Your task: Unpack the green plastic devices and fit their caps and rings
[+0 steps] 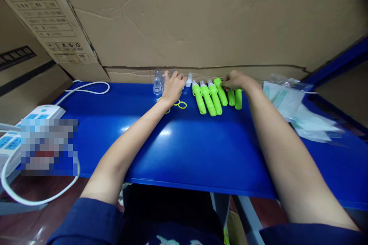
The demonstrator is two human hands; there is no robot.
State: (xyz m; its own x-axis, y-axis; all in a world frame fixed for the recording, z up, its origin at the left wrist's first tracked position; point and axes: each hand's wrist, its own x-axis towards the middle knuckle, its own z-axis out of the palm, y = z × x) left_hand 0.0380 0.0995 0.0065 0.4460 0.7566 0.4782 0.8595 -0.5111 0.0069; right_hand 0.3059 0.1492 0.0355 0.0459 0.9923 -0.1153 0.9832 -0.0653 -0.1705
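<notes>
My left hand (173, 87) reaches to the back of the blue table, its bent fingers closed around clear plastic caps; the fingertips are partly hidden. One clear cap (157, 85) stands upright just left of it, and a small clear nozzle-like piece (189, 80) stands to its right. Several bright green ribbed tubes (206, 99) lie in a row, three of them with clear tips. My right hand (236, 80) is over the right end of this row, fingers curled down on the top of a green tube (220, 92). Yellow-green rings (182, 105) lie beside my left wrist.
Cardboard (184, 19) walls off the back of the blue table (184, 153). Clear bags with pale green-white packets (299, 111) lie at the right. A white power strip (47, 113) with a looping white cable (37, 202) sits at the left, beside a blurred-out item.
</notes>
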